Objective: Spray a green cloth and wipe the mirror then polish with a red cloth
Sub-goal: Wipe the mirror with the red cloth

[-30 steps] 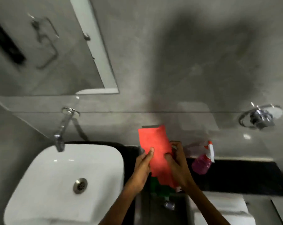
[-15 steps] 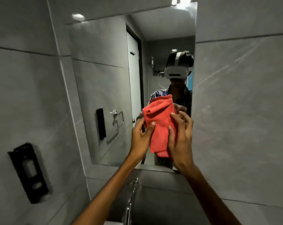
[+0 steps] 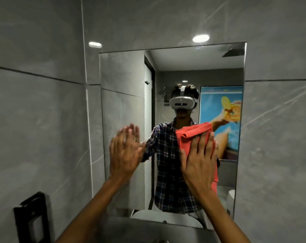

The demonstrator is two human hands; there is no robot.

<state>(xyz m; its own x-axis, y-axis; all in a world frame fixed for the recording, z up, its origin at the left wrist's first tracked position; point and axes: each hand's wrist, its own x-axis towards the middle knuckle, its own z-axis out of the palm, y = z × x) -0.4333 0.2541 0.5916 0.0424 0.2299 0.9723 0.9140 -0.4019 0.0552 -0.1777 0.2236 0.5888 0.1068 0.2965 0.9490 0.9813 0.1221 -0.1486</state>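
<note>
The frameless mirror (image 3: 127,88) hangs on the grey tiled wall straight ahead and reflects a person in a checked shirt. My right hand (image 3: 199,158) lies flat with spread fingers on the folded red cloth (image 3: 192,135) and presses it against the right half of the glass. My left hand (image 3: 124,153) is raised beside it with the fingers apart, empty, at the mirror's left part; whether it touches the glass is unclear. The green cloth and the spray bottle are out of view.
A black dispenser (image 3: 32,218) is fixed to the left wall at the bottom. The white basin's rim shows only as a reflection along the mirror's lower edge. Grey tiles surround the mirror on all sides.
My view rose from the basin to the mirror. Both hands held the red cloth; the left has let go and opened, the right now presses the cloth on the glass.
</note>
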